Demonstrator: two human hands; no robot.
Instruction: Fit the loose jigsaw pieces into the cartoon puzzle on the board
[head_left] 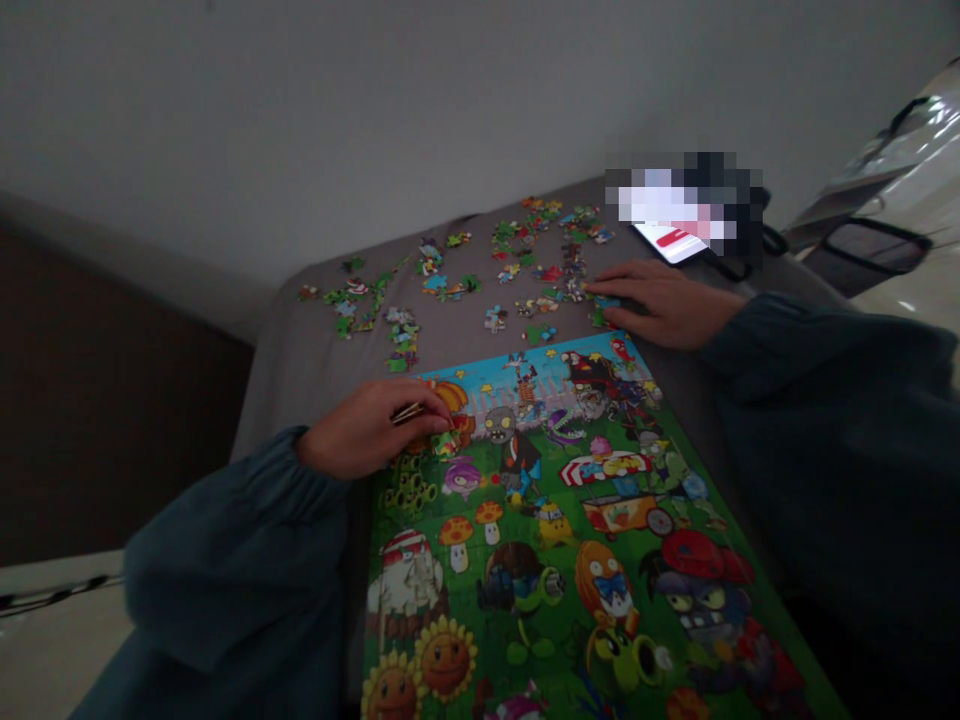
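My left hand [375, 425] is closed in a pinch on a small green and red jigsaw piece [446, 443], over the upper left of the cartoon picture board [487, 570]. A thin pale stick-like thing [407, 411] shows between its fingers; I cannot make out what it is. On the cloth beyond the board's top right corner lies my right hand [660, 300], fingers spread and palm down. Its fingertips touch or nearly touch loose jigsaw pieces [575, 288]. A blue and green jigsaw piece [606, 312] shows partly by its thumb.
Several loose jigsaw pieces [401, 340] are scattered on the grey cloth surface [300, 370] up to the wall [337, 120]. A lit phone [679, 245], partly blurred out, lies at the back right. Beyond it is a dark-rimmed object [874, 247].
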